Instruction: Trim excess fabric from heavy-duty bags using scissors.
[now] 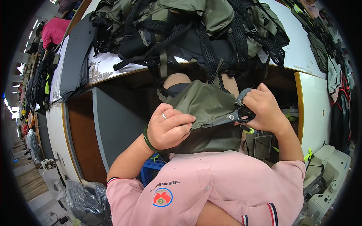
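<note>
An olive-green fabric piece (205,100), perhaps part of a bag, lies draped over my lap. My left hand (171,126) is closed, pinching its near edge between thumb and fingers. Scissors (220,121) with dark handles are gripped in my right hand (264,107), their blades pointing left along the edge toward my left fingertips. Grey wrapping covers part of one handle loop. Whether the blades are apart or cutting into cloth I cannot tell.
Olive and black backpacks with mesh straps (205,49) are heaped on the white table (301,56) ahead, straps hanging over its edge. Dark flat panels (77,52) are stacked at left. A sewing machine (328,184) stands at lower right, a plastic-wrapped bundle (88,201) at lower left.
</note>
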{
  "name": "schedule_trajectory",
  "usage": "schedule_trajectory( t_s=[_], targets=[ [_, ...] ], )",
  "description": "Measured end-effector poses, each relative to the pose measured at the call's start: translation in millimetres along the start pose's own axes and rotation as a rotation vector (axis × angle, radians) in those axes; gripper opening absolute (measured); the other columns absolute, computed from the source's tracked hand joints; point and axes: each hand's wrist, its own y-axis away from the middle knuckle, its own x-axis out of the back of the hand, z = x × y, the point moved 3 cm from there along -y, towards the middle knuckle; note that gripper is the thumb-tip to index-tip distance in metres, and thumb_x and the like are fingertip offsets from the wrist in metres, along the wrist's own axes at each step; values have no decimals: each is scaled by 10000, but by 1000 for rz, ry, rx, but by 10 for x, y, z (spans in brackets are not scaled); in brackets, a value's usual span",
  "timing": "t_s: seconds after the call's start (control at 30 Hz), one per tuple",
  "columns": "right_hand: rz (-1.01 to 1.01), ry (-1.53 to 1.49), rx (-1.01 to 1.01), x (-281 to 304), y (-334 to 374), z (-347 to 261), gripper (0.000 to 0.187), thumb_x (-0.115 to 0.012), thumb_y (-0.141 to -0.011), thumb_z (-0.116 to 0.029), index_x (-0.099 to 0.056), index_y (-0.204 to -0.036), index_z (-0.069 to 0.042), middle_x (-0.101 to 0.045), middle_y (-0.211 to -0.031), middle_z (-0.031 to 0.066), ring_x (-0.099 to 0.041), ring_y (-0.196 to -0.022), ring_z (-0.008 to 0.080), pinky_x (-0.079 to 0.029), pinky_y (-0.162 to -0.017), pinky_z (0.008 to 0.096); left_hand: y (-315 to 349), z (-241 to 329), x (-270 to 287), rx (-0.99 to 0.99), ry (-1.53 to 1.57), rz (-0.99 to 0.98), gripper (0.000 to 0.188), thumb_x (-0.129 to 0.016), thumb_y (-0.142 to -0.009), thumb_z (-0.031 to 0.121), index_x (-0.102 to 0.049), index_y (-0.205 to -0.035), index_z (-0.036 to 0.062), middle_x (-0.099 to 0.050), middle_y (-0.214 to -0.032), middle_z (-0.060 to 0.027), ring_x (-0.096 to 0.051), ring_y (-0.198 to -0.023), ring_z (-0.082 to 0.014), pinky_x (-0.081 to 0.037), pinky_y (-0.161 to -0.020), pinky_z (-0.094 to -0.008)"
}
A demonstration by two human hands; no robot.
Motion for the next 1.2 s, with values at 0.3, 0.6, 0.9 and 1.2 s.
schedule_trajectory(
  t_s=[0.3,0.6,0.9,1.2],
  targets=[
    [-15,105,24,-45,-40,-8,393,-864,-572,-196,-535,-762,-97,-552,-704,32,-572,-681,218,-382,-702,344,-6,-25,-29,15,67,12,324,-771,-614,-34,-599,-865,78,-707,-1010,-72,-615,-754,-210,-447,-682,-366],
    [-52,3,-95,-124,74,191,502,-924,-573,-372,-577,-793,-84,-561,-701,40,-548,-669,241,-376,-718,355,123,-270,-253,1118,1083,-198,181,-692,-862,10,-663,-1038,-22,-692,-1013,-39,-639,-902,-101,-517,-841,-260],
    [-175,-71,-108,43,35,206,540,-922,-553,-438,-581,-795,-96,-561,-703,29,-559,-723,243,-364,-747,360,179,-261,-387,1441,1590,-169,292,-642,-885,-23,-673,-1174,-40,-706,-1116,-112,-680,-996,-168,-532,-940,-307],
    [-259,-11,-101,108,-58,161,533,-909,-573,-467,-562,-741,-99,-551,-685,36,-557,-708,248,-364,-752,357,94,-186,-430,1473,1686,-132,310,-649,-898,5,-667,-1205,-31,-714,-1108,-99,-674,-978,-134,-533,-919,-275]
  ],
)
